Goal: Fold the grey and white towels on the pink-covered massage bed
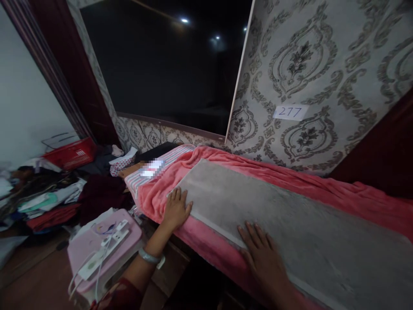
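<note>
A long grey board (245, 193) with a pale edge lies on a pink blanket (206, 241) spread over a low cabinet. My left hand (177, 209) rests near the board's left end, fingers spread over its front edge, holding nothing. Farther right, my right hand (261, 254) lies flat on the board by the same edge, its fingers outstretched. Beyond the left end, a striped cloth (179, 153) shows beside the blanket, with a blurred bright patch on it.
A large television (167, 64) hangs on the patterned wall, near a paper marked 277 (290, 112). To the left are a pink box (129, 228) carrying a white power strip (103, 252), a red basket (71, 153) and heaped clothes (53, 204).
</note>
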`<state>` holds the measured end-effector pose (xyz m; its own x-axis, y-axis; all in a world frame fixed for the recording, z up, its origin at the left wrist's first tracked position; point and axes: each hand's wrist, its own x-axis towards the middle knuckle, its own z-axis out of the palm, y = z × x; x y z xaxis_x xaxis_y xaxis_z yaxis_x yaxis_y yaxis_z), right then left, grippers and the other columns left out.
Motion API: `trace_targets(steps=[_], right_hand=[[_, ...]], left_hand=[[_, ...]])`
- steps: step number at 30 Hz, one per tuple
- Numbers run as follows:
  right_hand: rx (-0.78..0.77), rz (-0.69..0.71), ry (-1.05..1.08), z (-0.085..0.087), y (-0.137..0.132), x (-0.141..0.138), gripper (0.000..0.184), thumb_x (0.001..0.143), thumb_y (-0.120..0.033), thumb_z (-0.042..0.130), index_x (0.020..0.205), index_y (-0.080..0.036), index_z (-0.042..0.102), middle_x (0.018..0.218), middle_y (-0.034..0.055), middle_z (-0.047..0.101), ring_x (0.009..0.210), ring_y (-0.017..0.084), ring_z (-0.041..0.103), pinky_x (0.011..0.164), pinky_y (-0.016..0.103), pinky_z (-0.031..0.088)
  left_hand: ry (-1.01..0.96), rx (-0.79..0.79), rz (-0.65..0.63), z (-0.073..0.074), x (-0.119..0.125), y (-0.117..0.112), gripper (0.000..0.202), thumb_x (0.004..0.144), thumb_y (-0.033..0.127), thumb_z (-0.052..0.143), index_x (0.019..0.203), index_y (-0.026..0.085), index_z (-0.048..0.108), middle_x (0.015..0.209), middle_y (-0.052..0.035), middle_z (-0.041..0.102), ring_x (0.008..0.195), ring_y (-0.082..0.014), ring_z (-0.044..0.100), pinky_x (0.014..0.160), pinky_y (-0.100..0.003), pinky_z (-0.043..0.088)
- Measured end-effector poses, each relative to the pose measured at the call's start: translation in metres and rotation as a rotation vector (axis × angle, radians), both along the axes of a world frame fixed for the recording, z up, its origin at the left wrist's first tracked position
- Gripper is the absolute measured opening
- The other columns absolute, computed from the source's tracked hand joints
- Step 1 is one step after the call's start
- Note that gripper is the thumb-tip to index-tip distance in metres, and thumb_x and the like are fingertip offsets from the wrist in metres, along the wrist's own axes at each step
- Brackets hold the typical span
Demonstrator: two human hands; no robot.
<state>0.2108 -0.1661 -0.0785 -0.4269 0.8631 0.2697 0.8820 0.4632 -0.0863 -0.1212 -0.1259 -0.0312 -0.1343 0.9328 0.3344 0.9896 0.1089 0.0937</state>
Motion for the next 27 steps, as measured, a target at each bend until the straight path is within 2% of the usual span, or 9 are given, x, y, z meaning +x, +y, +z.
trace_targets(steps=[6,10,12,14,16,18,21,24,27], right_hand=[[0.050,0.029,0.041,-0.009,-0.026,0.007,0.056,0.099,-0.039,0.041,0.155,-0.037,0.037,0.160,0.0006,0.035,0.149,0.030,0.031,0.115,0.058,0.034],[-0.037,0.025,0.062,0.004,-0.042,0.008,0.055,0.099,-0.036,0.041,0.154,-0.034,0.041,0.160,0.0018,0.035,0.150,0.028,0.030,0.117,0.056,0.033],[-0.095,0.039,0.095,0.014,-0.042,0.012,0.052,0.098,-0.034,0.042,0.150,-0.032,0.048,0.156,0.0038,0.043,0.147,0.028,0.035,0.116,0.055,0.034],[-0.123,0.060,0.147,0.027,-0.032,0.015,0.048,0.099,-0.033,0.041,0.145,-0.029,0.055,0.148,0.0065,0.054,0.141,0.028,0.045,0.114,0.053,0.039],[-0.095,0.069,0.204,0.043,-0.014,0.014,0.049,0.099,-0.032,0.040,0.145,-0.026,0.055,0.145,0.0087,0.057,0.136,0.026,0.051,0.112,0.050,0.042],[-0.044,0.060,0.229,0.059,0.011,0.007,0.053,0.099,-0.032,0.041,0.151,-0.023,0.047,0.151,0.0107,0.050,0.140,0.026,0.046,0.114,0.048,0.040],[-0.048,0.011,0.175,0.079,0.048,-0.016,0.060,0.099,-0.035,0.045,0.156,-0.021,0.037,0.162,0.0124,0.032,0.149,0.029,0.030,0.118,0.050,0.033],[-0.141,-0.003,0.063,0.084,0.072,-0.043,0.060,0.101,-0.040,0.045,0.158,-0.027,0.032,0.166,0.0099,0.020,0.153,0.031,0.018,0.118,0.056,0.026],[-0.231,0.074,-0.036,0.074,0.077,-0.058,0.059,0.102,-0.049,0.041,0.158,-0.033,0.031,0.167,0.0067,0.019,0.154,0.031,0.013,0.119,0.061,0.018]], left_hand=[[0.029,0.006,0.007,0.003,0.001,-0.001,0.056,0.097,0.043,0.045,0.141,0.010,0.055,0.151,-0.0236,0.047,0.143,-0.0370,0.041,0.117,-0.055,0.033],[0.038,-0.035,-0.009,0.013,0.001,0.002,0.057,0.097,0.043,0.042,0.139,0.008,0.056,0.148,-0.0250,0.049,0.141,-0.0370,0.042,0.116,-0.053,0.033],[0.027,-0.064,-0.014,0.018,0.003,0.006,0.057,0.097,0.043,0.040,0.136,0.007,0.058,0.145,-0.0255,0.051,0.139,-0.0370,0.044,0.114,-0.053,0.035],[0.014,-0.059,-0.024,0.023,0.008,0.010,0.057,0.097,0.044,0.038,0.136,0.008,0.058,0.145,-0.0253,0.051,0.140,-0.0370,0.043,0.114,-0.055,0.034],[-0.001,-0.030,-0.047,0.027,0.016,0.012,0.057,0.097,0.044,0.039,0.138,0.009,0.056,0.151,-0.0244,0.046,0.143,-0.0370,0.039,0.115,-0.059,0.030],[-0.017,-0.018,-0.078,0.029,0.025,0.014,0.059,0.096,0.045,0.041,0.142,0.010,0.052,0.155,-0.0235,0.041,0.147,-0.0364,0.035,0.118,-0.061,0.026],[-0.025,-0.033,-0.088,0.029,0.032,0.017,0.064,0.096,0.047,0.043,0.149,0.011,0.045,0.159,-0.0239,0.036,0.149,-0.0375,0.030,0.119,-0.061,0.023],[-0.011,-0.078,-0.040,0.024,0.031,0.019,0.068,0.095,0.051,0.045,0.151,0.015,0.044,0.160,-0.0242,0.033,0.149,-0.0431,0.027,0.116,-0.065,0.022],[0.019,-0.107,-0.016,0.017,0.026,0.020,0.067,0.094,0.055,0.044,0.150,0.018,0.047,0.158,-0.0236,0.037,0.147,-0.0459,0.030,0.115,-0.066,0.024]])
